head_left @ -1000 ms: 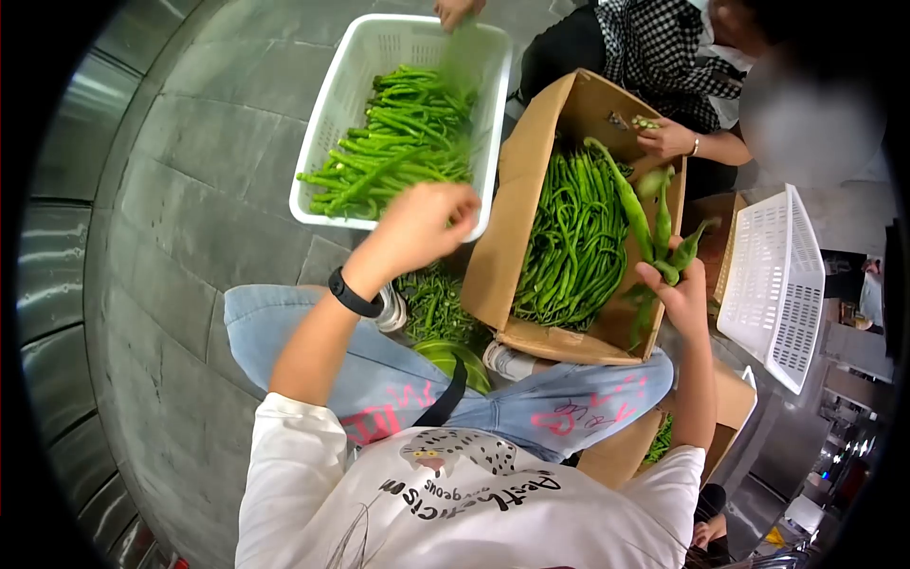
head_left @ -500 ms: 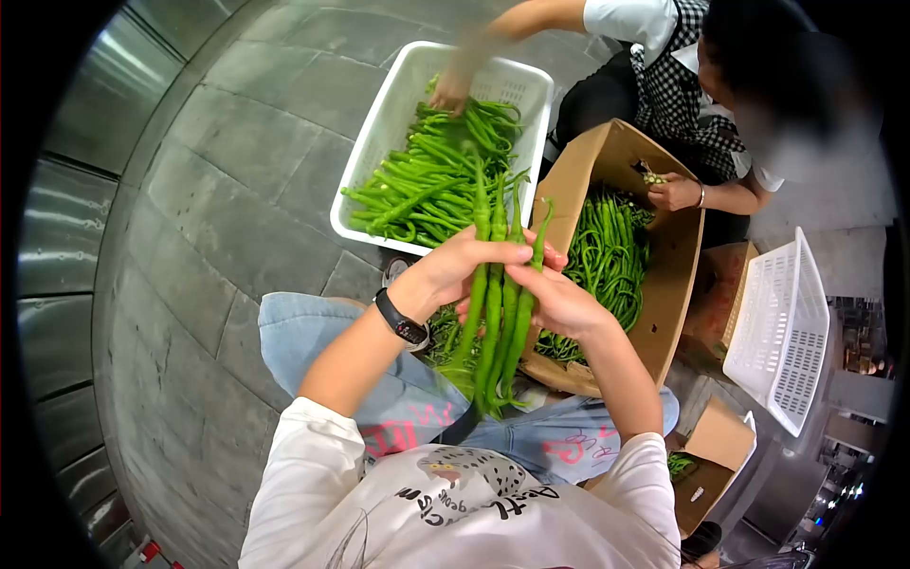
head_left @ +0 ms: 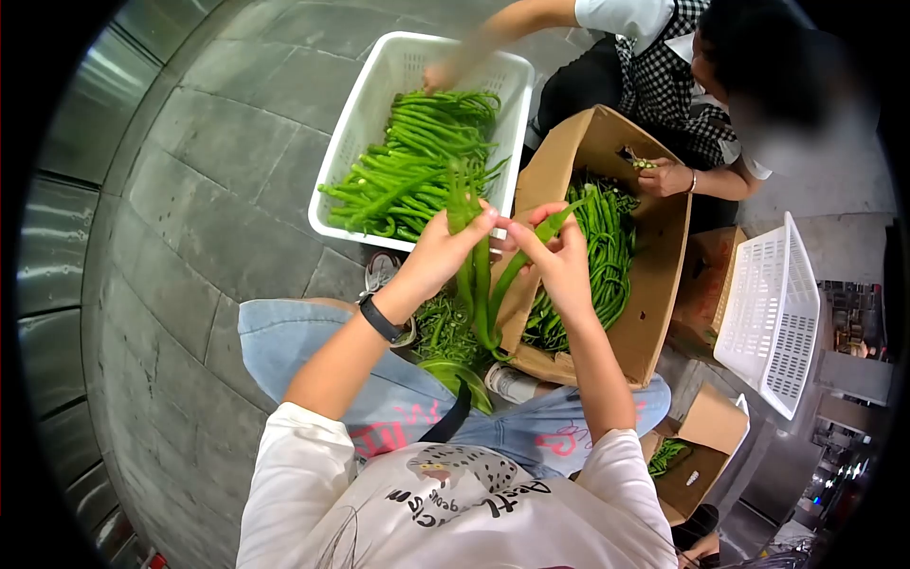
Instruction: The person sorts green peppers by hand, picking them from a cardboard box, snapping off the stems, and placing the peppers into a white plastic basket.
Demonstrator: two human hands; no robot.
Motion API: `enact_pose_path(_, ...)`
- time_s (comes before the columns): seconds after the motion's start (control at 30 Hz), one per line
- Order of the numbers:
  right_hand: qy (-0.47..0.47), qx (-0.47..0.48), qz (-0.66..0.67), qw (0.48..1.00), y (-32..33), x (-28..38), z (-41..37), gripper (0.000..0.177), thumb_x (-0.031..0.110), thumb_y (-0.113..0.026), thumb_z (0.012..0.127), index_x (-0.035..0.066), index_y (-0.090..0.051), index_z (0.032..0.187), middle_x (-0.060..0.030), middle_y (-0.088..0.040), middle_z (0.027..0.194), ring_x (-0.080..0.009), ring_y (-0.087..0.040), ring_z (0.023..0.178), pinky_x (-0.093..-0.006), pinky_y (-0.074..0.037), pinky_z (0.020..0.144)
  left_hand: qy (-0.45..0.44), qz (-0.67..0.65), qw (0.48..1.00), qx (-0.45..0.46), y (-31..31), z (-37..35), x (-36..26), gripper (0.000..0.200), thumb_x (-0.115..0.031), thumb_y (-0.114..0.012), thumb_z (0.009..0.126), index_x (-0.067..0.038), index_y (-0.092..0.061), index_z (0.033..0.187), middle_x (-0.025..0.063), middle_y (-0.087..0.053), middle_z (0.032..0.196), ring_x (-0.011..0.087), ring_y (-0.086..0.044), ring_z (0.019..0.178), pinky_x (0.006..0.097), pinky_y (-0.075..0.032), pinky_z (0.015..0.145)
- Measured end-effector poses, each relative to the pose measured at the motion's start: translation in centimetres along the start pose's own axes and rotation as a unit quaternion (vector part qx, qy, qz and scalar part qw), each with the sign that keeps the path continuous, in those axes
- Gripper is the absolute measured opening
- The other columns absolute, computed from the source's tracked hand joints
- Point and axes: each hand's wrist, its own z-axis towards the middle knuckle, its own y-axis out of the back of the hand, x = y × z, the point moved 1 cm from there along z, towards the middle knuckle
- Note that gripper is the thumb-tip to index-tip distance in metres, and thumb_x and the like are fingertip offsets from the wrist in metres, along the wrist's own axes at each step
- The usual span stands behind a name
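1. Two hands are held up close together in the head view, with the forearms bent upward above the knees.
2. The left hand (head_left: 445,251) is closed around a bunch of long green peppers (head_left: 482,289), whose tips hang downward.
3. The right hand (head_left: 561,264) is pinched on a single pepper (head_left: 533,245), just beside the bunch.
4. The peppers are held in front of a white basket (head_left: 353,128) and a cardboard box (head_left: 567,161), both filled with more peppers.

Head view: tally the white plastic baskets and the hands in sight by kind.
White plastic baskets: 2, one filled, one empty.
Wearer's hands: 2, left hand and right hand, gripping long green peppers.
Co-worker's hands: 2, one in the filled basket, one at the brown cardboard box.
Total: 6.
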Motion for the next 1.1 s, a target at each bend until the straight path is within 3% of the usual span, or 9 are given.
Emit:
enact_pose_path(0.23, 0.011, 0.04, 0.119, 0.992, 1.1, -0.9, -1.3, 0.017, 0.013, -0.064, 0.087, 0.001, -0.056, 0.095, -0.0046, -0.064, 0.083, -0.0099, -0.061, 0.069, -0.0241, -0.051, 0.062, 0.05, 0.08, 0.987, 0.126, -0.9, -0.4, -0.7, 0.023, -0.012, -0.071, 0.081, -0.006, -0.052, 0.094, 0.0014, -0.059, 0.087, 0.009, -0.058, 0.081, 0.0253, -0.048, 0.075)
enact_pose_path(0.27, 0.022, 0.029, 0.09, 0.995, 1.3, -1.2, -1.4, 0.017, 0.013, -0.063, 0.088, 0.001, -0.057, 0.097, -0.0047, -0.064, 0.084, -0.01, -0.061, 0.07, -0.0242, -0.051, 0.063, -0.007, 0.124, 0.983, 0.137, -1.3, -0.5, -0.2, 0.028, -0.009, -0.072, 0.078, -0.004, -0.053, 0.098, 0.0012, -0.06, 0.087, 0.0088, -0.058, 0.082, 0.0245, -0.047, 0.075)
enact_pose_path(0.37, -0.004, 0.044, 0.043, 0.998, 1.2, -0.9, -2.0, 0.021, 0.015, -0.057, 0.092, -0.002, -0.059, 0.105, -0.005, -0.064, 0.09, -0.0093, -0.06, 0.08, -0.0232, -0.05, 0.068, -0.074, 0.313, 0.946, 0.044, -2.2, -1.1, 0.5, 0.047, -0.005, -0.074, 0.072, -0.001, -0.052, 0.114, 0.008, -0.064, 0.095, 0.0101, -0.06, 0.087, 0.0263, -0.048, 0.077)
enact_pose_path(0.4, 0.063, 0.032, -0.02, 0.997, 0.8, -1.0, -2.1, 0.023, 0.016, -0.055, 0.093, -0.001, -0.06, 0.107, -0.0045, -0.063, 0.091, -0.0072, -0.058, 0.079, -0.0201, -0.048, 0.069, -0.063, 0.307, 0.948, 0.05, -2.0, -1.0, 0.4, 0.047, -0.007, -0.075, 0.071, -0.001, -0.053, 0.112, 0.0055, -0.064, 0.093, 0.0091, -0.059, 0.085, 0.0264, -0.048, 0.078)
enact_pose_path(0.5, 0.026, 0.043, -0.012, 0.999, 1.4, -1.7, -2.4, 0.018, 0.012, -0.056, 0.092, -0.001, -0.06, 0.103, -0.0014, -0.059, 0.088, -0.0052, -0.056, 0.076, -0.0183, -0.045, 0.067, -0.016, 0.259, 0.964, 0.066, -1.0, -0.4, 0.1, 0.046, -0.01, -0.078, 0.069, -0.002, -0.055, 0.108, 0.0005, -0.063, 0.085, 0.0076, -0.056, 0.078, 0.0265, -0.048, 0.074)
enact_pose_path(0.6, 0.053, -0.008, 0.062, 0.997, 1.7, -0.5, -2.4, 0.01, 0.008, -0.059, 0.089, -0.001, -0.06, 0.093, 0.0038, -0.055, 0.075, -0.0016, -0.05, 0.068, -0.0168, -0.039, 0.057, -0.017, 0.412, 0.885, 0.217, -0.8, -0.5, -1.2, 0.041, -0.011, -0.076, 0.071, -0.003, -0.056, 0.106, 0.0009, -0.062, 0.081, 0.0071, -0.056, 0.073, 0.0254, -0.047, 0.07)
enact_pose_path(0.87, -0.019, 0.092, 0.095, 0.991, 3.7, -1.2, -2.7, 0.01, 0.011, -0.062, 0.088, 0.003, -0.058, 0.088, -0.0009, -0.056, 0.072, -0.0049, -0.049, 0.058, -0.0198, -0.039, 0.05, -0.041, 0.258, 0.944, 0.2, -1.1, -0.4, -0.2, 0.032, -0.012, -0.076, 0.075, -0.002, -0.058, 0.098, -0.0001, -0.06, 0.076, 0.0074, -0.054, 0.066, 0.0235, -0.045, 0.06)
enact_pose_path(0.97, -0.085, 0.088, 0.133, 0.984, 4.3, -2.3, -2.7, 0.014, 0.016, -0.058, 0.091, 0.003, -0.056, 0.087, -0.0031, -0.054, 0.07, -0.0068, -0.048, 0.057, -0.0203, -0.037, 0.048, 0.073, 0.204, 0.95, 0.224, -1.2, -0.5, -0.6, 0.03, -0.011, -0.075, 0.076, -0.002, -0.058, 0.098, 0.0006, -0.06, 0.078, 0.0076, -0.056, 0.068, 0.0235, -0.046, 0.06)
enact_pose_path(1.1, -0.153, 0.163, 0.412, 0.883, 4.6, -4.7, -2.6, 0.02, 0.024, -0.048, 0.095, 0.004, -0.052, 0.09, -0.005, -0.052, 0.069, -0.0126, -0.05, 0.059, -0.0225, -0.038, 0.047, 0.109, 0.115, 0.952, 0.26, -1.1, -0.7, 0.4, 0.028, -0.009, -0.074, 0.078, -0.002, -0.057, 0.099, 0.0029, -0.061, 0.08, 0.0089, -0.056, 0.068, 0.0232, -0.046, 0.06)
